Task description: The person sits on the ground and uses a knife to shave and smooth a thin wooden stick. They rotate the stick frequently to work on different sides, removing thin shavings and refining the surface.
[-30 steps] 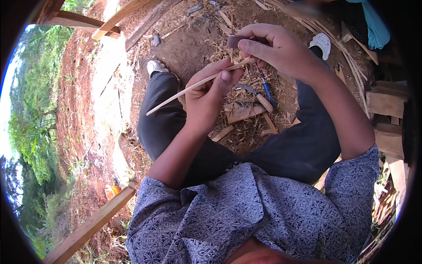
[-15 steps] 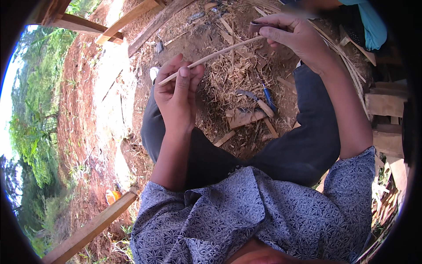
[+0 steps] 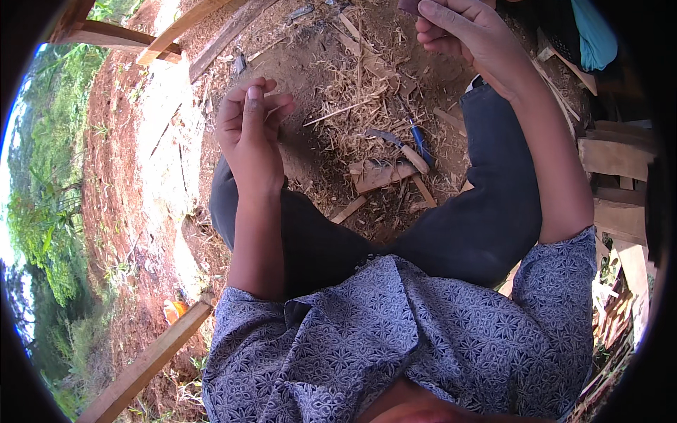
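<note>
My left hand (image 3: 249,130) is raised over my left knee, its fingers loosely curled and spread, with no object visible in it. At the far edge my right hand (image 3: 471,29) pinches a folded dark brown piece of sandpaper (image 3: 409,6) between thumb and fingers; the picture's edge cuts part of it off. A thin pale stick (image 3: 337,115) appears over the wood shavings between my hands, touching neither. Nearer to me, a curved knife (image 3: 403,149) with a wooden handle lies beside a blue-handled tool (image 3: 421,144). A wood block (image 3: 381,175) is just below them.
Shavings (image 3: 338,141) cover the soil between my legs. Long wooden beams (image 3: 151,363) stand at the left, near and far. Stacked timber (image 3: 617,158) is close to my right arm. A teal cloth (image 3: 594,35) shows at the far right, beside dark clothing.
The stick has left both hands and now appears lower, over the shavings. My left hand has moved left and loosened; my right has moved farther away, still holding the sandpaper.
</note>
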A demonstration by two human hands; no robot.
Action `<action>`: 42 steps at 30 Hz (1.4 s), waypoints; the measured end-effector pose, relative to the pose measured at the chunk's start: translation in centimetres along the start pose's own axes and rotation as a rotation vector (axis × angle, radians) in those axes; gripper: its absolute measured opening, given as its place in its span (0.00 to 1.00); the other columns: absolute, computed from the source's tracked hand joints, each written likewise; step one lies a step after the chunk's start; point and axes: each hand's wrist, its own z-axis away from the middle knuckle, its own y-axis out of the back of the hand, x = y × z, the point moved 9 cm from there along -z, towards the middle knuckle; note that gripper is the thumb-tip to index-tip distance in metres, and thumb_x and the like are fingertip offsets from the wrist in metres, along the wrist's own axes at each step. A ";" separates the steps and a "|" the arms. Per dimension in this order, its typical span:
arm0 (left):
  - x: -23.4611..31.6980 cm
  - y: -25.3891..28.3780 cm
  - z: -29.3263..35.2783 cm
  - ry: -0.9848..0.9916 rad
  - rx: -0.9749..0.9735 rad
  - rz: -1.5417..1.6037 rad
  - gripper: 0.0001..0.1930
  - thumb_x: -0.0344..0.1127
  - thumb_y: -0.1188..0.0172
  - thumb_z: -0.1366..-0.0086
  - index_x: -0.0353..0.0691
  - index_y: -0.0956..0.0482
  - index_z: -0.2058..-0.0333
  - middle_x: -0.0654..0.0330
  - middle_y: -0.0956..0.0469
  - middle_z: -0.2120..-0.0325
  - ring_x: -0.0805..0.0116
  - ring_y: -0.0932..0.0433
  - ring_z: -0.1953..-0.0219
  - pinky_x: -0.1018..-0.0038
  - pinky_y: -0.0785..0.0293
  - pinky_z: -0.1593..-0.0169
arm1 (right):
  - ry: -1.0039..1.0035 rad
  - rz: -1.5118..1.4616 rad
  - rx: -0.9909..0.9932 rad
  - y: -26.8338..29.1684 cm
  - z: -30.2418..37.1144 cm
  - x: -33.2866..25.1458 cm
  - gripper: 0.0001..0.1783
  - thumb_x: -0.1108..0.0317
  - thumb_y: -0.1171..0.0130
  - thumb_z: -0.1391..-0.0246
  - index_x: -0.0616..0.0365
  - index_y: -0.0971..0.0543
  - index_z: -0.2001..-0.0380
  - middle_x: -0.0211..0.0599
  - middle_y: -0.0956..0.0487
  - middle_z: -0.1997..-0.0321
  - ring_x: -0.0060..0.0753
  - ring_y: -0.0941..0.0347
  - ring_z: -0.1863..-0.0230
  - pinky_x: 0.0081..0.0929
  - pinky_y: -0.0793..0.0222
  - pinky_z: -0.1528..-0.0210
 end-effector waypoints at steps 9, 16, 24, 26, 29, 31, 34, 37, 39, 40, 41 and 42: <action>-13.1 -4.8 -3.3 -0.068 -0.453 -0.893 0.11 0.29 0.44 0.37 0.40 0.20 0.56 0.56 0.18 0.65 0.66 0.19 0.64 0.70 0.23 0.60 | 0.050 0.053 -0.023 0.0 0.5 0.0 0.16 0.59 0.46 0.35 0.62 0.23 0.55 0.28 0.23 0.66 0.19 0.27 0.64 0.21 0.28 0.59; -30.3 -3.6 -4.7 0.034 -0.681 -1.689 0.10 0.31 0.44 0.42 0.46 0.19 0.62 0.53 0.20 0.61 0.50 0.20 0.57 0.56 0.23 0.54 | 0.008 0.019 -0.035 0.4 1.1 -0.3 0.16 0.60 0.45 0.36 0.63 0.22 0.55 0.28 0.22 0.66 0.18 0.27 0.65 0.18 0.30 0.61; -30.1 -4.6 -6.4 -0.134 -0.685 -1.659 0.07 0.33 0.45 0.40 0.46 0.20 0.64 0.55 0.23 0.58 0.53 0.20 0.57 0.58 0.22 0.57 | 0.063 -0.090 -0.044 2.6 1.5 -1.0 0.15 0.61 0.44 0.36 0.63 0.22 0.55 0.28 0.22 0.65 0.17 0.28 0.65 0.17 0.30 0.63; -25.4 -6.5 -7.9 -0.214 -0.680 -1.555 0.06 0.33 0.45 0.39 0.44 0.21 0.65 0.56 0.21 0.63 0.53 0.19 0.62 0.60 0.22 0.58 | 0.010 -0.118 -0.015 2.9 1.2 0.3 0.15 0.62 0.45 0.36 0.63 0.22 0.55 0.28 0.22 0.65 0.16 0.28 0.65 0.17 0.30 0.63; -15.6 -7.1 -12.0 -0.185 -0.584 -1.391 0.07 0.34 0.43 0.36 0.43 0.20 0.61 0.59 0.17 0.67 0.63 0.18 0.68 0.68 0.22 0.62 | 0.003 -0.130 -0.011 2.9 1.3 0.1 0.14 0.62 0.46 0.35 0.62 0.22 0.56 0.27 0.22 0.66 0.16 0.28 0.66 0.17 0.30 0.63; -9.8 -6.3 -13.8 -0.012 -0.502 -0.958 0.10 0.37 0.42 0.34 0.38 0.20 0.59 0.57 0.16 0.65 0.71 0.19 0.69 0.73 0.23 0.63 | 0.054 -0.118 -0.001 3.1 1.5 -0.7 0.13 0.62 0.46 0.35 0.62 0.22 0.56 0.27 0.22 0.66 0.16 0.28 0.65 0.17 0.30 0.62; -2.4 -6.1 -12.1 0.054 -0.439 -0.423 0.14 0.38 0.46 0.30 0.35 0.24 0.54 0.51 0.18 0.59 0.70 0.20 0.66 0.73 0.23 0.62 | 0.154 -0.115 0.013 4.0 1.2 -0.7 0.15 0.59 0.47 0.35 0.59 0.23 0.53 0.27 0.21 0.63 0.17 0.26 0.62 0.18 0.28 0.57; 0.6 -5.6 -9.0 0.078 -0.380 -0.032 0.14 0.38 0.49 0.29 0.35 0.26 0.51 0.48 0.19 0.57 0.66 0.19 0.66 0.73 0.22 0.62 | 0.194 -0.123 0.071 4.2 0.8 0.0 0.16 0.56 0.52 0.34 0.54 0.26 0.52 0.27 0.22 0.62 0.18 0.24 0.60 0.21 0.26 0.54; 0.6 -5.4 -7.4 0.079 -0.426 0.201 0.14 0.37 0.52 0.27 0.36 0.25 0.50 0.45 0.20 0.56 0.63 0.19 0.66 0.72 0.21 0.61 | 0.153 -0.251 0.048 4.0 0.3 1.2 0.16 0.57 0.54 0.35 0.54 0.27 0.51 0.26 0.23 0.64 0.17 0.25 0.63 0.23 0.26 0.56; 0.6 -5.7 -6.9 0.079 -0.461 0.259 0.14 0.36 0.53 0.27 0.36 0.25 0.50 0.45 0.20 0.56 0.63 0.19 0.66 0.72 0.21 0.61 | 0.126 -0.311 0.034 3.8 0.1 1.9 0.16 0.57 0.55 0.35 0.53 0.28 0.51 0.26 0.24 0.65 0.17 0.25 0.64 0.23 0.26 0.57; 0.6 -6.2 -6.3 0.080 -0.498 0.315 0.14 0.36 0.53 0.27 0.35 0.25 0.50 0.44 0.20 0.56 0.63 0.19 0.66 0.72 0.21 0.61 | 0.086 -0.361 0.041 3.5 -0.2 2.5 0.17 0.56 0.55 0.36 0.54 0.29 0.51 0.24 0.28 0.69 0.16 0.28 0.68 0.24 0.27 0.58; 0.6 -7.0 -5.5 0.085 -0.528 0.382 0.14 0.36 0.53 0.27 0.35 0.25 0.50 0.44 0.20 0.56 0.63 0.19 0.66 0.72 0.21 0.60 | 0.073 -0.332 0.053 3.5 -0.2 2.6 0.17 0.57 0.55 0.36 0.54 0.29 0.51 0.23 0.29 0.70 0.16 0.30 0.68 0.23 0.27 0.59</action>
